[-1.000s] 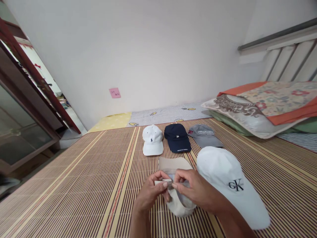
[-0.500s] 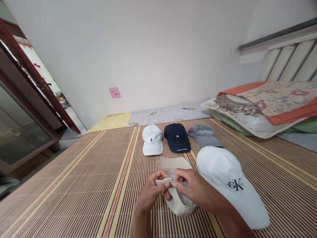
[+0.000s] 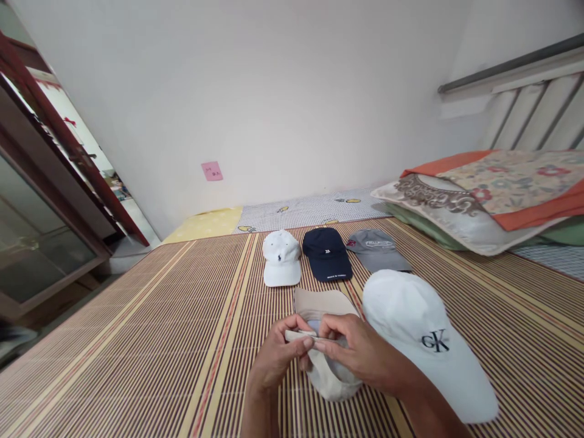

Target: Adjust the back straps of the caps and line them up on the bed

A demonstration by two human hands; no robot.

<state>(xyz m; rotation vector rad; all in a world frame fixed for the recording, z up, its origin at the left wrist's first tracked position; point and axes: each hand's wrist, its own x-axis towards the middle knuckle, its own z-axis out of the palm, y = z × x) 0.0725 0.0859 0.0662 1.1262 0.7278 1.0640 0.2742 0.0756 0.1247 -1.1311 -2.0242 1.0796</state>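
- since half a second ago, the right hand (image 3: 360, 347) has its thumb nearer the other thumb; i judge the strap (image 3: 296, 335) under closer control.
- i see the left hand (image 3: 276, 353) pinching the strap, fingers nearly gapless.
- the right hand's fingers also pinch it, barely parted.
- the beige cap (image 3: 323, 302) lies upturned on the striped mat (image 3: 150, 340), beneath both hands.

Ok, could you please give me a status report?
Left hand, right hand: pinching strap. Beige cap: brim pointing away. Big white cap: close at right.
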